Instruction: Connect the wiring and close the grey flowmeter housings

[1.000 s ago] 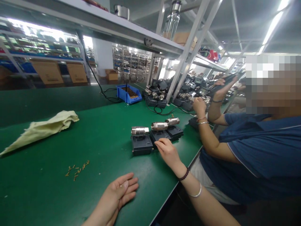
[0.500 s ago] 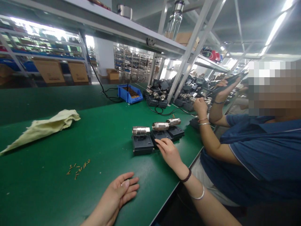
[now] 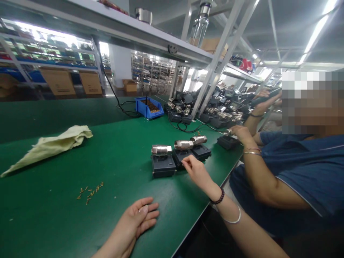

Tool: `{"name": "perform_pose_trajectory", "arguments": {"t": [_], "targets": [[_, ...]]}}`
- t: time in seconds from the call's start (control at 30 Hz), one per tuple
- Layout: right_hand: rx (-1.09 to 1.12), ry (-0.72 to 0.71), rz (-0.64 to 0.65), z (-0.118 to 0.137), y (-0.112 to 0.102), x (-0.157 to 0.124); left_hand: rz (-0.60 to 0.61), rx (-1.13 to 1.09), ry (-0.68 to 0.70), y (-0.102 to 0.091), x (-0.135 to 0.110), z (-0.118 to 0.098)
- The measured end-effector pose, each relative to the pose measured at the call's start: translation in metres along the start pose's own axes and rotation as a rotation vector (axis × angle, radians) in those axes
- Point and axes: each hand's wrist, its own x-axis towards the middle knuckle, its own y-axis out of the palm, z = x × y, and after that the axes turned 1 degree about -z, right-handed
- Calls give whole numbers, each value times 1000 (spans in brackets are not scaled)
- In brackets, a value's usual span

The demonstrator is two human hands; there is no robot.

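Three dark grey boxes stand in a row on the green table, each topped with a silver threaded metal fitting: a near box (image 3: 163,166), a middle box (image 3: 179,156) and a far box (image 3: 201,152). My right hand (image 3: 198,173) is at the front of the middle box, thumb and forefinger pinched together at its edge. Whatever is between those fingertips is too small to make out. My left hand (image 3: 141,216) rests palm sideways on the table, fingers loosely stretched and holding nothing. Several brass-coloured screws (image 3: 90,193) lie scattered to its left.
A pale yellow cloth (image 3: 53,145) lies at the left. Farther back are a blue bin (image 3: 147,109) of small brass parts, a black cable (image 3: 182,126) and a heap of similar units (image 3: 220,102). A co-worker (image 3: 268,172) at the right handles another dark box (image 3: 228,142).
My right hand has shifted slightly right along the middle box's front. My left hand stays put. The co-worker's nearer hand has come down to the dark box at the right.
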Motion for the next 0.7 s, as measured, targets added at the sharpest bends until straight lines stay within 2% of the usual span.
{"name": "perform_pose_trajectory", "arguments": {"t": [0.3,0.7], "targets": [[52,-82,19,-9,0,-5,-46,20,33,5,0,0],[-110,-216,-15,-6,4,3,-31,31,23,9,-1,-1]]}}
